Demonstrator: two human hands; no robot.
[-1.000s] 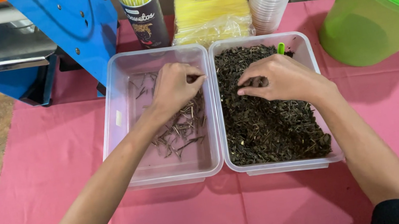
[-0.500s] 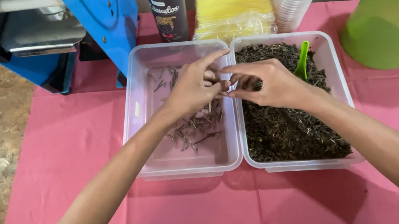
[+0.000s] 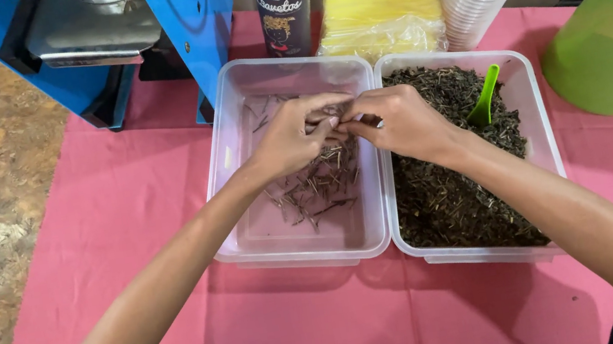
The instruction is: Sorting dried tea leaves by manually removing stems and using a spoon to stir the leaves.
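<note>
1. I am pinching my left hand (image 3: pixel 292 134) and right hand (image 3: pixel 398 122) together over the seam between the two tubs, fingers narrow; what they grip, I cannot tell.
2. Stems (image 3: pixel 317 187) are thinly covering the left clear tub (image 3: pixel 251 239), so I am judging little is sorted.
3. The right tub (image 3: pixel 547 148) is holding a deep bed of dried leaves (image 3: pixel 445 207), mostly left.

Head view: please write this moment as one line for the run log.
left hand + right hand: fingertips meet above tubs | left tub: few stems | right tub: dark leaves, green scoop
</note>
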